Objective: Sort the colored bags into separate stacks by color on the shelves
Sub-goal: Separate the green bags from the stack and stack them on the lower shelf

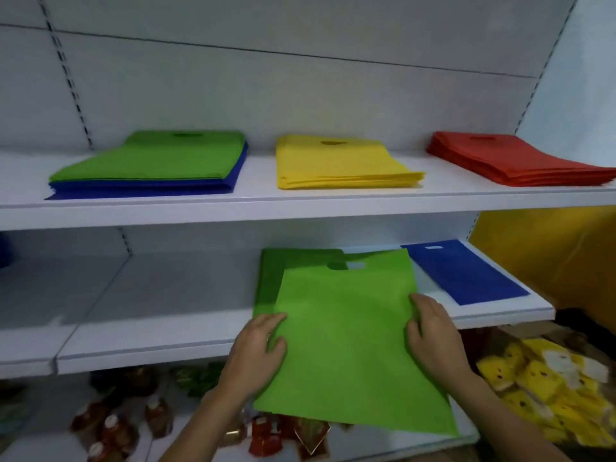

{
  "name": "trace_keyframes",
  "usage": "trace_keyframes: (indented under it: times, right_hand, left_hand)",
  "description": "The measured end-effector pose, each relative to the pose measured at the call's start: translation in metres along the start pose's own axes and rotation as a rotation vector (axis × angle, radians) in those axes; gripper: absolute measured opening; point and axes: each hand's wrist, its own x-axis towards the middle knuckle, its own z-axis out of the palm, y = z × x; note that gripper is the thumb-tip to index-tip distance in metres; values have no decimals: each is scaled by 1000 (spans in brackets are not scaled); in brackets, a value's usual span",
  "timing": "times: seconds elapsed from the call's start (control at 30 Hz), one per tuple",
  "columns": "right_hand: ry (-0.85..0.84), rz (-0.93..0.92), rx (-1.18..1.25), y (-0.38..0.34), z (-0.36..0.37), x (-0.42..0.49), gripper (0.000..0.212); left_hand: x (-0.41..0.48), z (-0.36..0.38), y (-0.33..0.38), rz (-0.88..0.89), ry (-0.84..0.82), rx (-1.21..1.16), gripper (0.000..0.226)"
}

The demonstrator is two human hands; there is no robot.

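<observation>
— At the lower shelf [150, 358], what do the 2 hands have?
— 1 green bag [350, 355], spread flat, its handle hole toward the back. The left hand [256, 351] grips its left edge, thumb on top, fingers curled at the edge. The right hand [433, 341] grips the right edge the same way, thumb pressed on the cloth. How the fingers lie underneath, I cannot tell.
— Is the bag down on the shelf?
— Its far half is over the shelf. Its near end juts out past the front rim, above the goods below. Whether the far half touches anything, I cannot tell.
— Anything beneath it?
— A 2nd green bag [270, 278] lies flat on the shelf, showing at the left and back of the held one, which sits askew to it.
— And beside?
— 1 blue bag [466, 275] lies flat just to the right, near the shelf's right end, apart from the green pair.
— The upper shelf [300, 208]?
— 3 piles in a row, well apart. Left: green bags [160, 158] on top of a blue stack [150, 190]. Middle: a yellow stack [340, 165]. Right: a red stack [520, 161].
— Below the hands?
— Blurred goods: brown packets [110, 425] at left, yellow packets [550, 388] at right. A yellow sheet [550, 255] shows beyond the lower shelf's right end.
</observation>
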Motion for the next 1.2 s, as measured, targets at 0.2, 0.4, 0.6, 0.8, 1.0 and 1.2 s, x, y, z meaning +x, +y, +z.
trace_keyframes:
  times: [0.2,0.4,0.6,0.8,1.0,1.2]
  right_hand:
    - [-25,-103,16,-5,104,90,50]
    - [-115,-127,-127,1,181,164,71]
    - [-188,-93,-371,19,222,180,38]
    - [-65,-27,-253,-4,147,155,38]
    - [20,-114,-131,-40,26,104,41]
    - [193,-206,-98,-92,-83,87,39]
  left_hand:
    - [86,26,-83,-12,26,139,48]
    - [161,57,-141,-25,-31,269,52]
    - [180,75,-152,-122,-129,565,49]
    - [165,33,-97,-29,-43,381,43]
    - [107,-30,-2,-36,-1,230,42]
    - [68,-118,68,141,148,141,37]
